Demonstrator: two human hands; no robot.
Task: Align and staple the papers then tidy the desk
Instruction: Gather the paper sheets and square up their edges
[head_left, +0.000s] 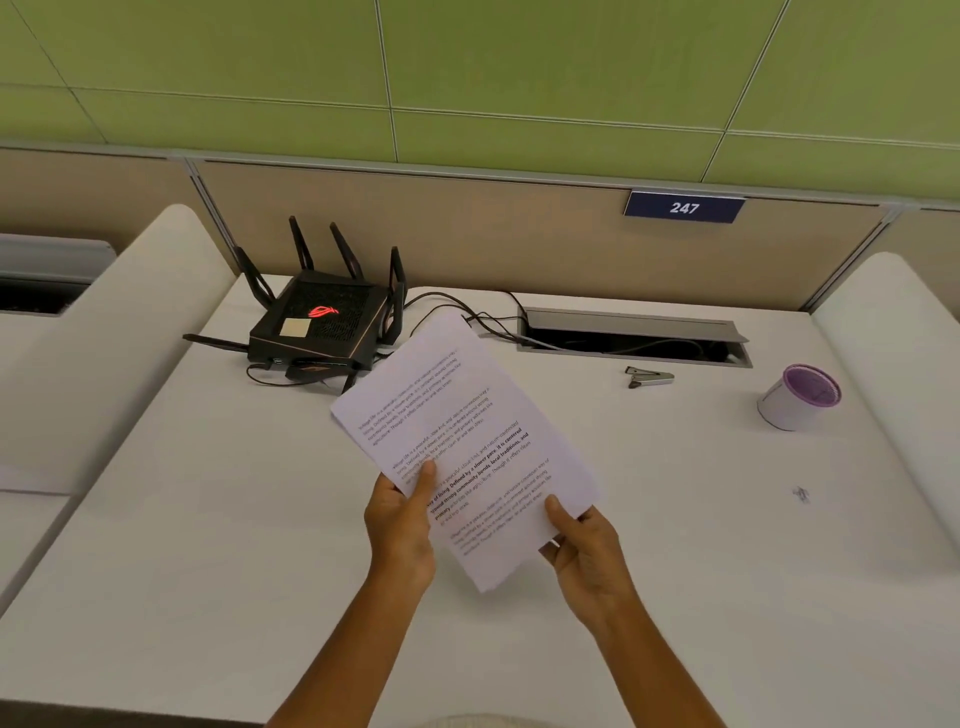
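A stack of printed white papers (462, 431) is lifted above the white desk (208, 545), tilted with its top toward the far left. My left hand (402, 530) grips its lower left edge, thumb on the printed face. My right hand (587, 551) grips the lower right edge, thumb on top and fingers underneath. A small grey and black stapler (649, 377) lies on the desk beyond the papers to the right, apart from both hands.
A black router (322, 325) with antennas and cables stands at the back left. A grey cable tray (631, 335) is set into the desk at the back. A white cup with a purple rim (800, 397) sits far right. A tiny scrap (801, 493) lies at right.
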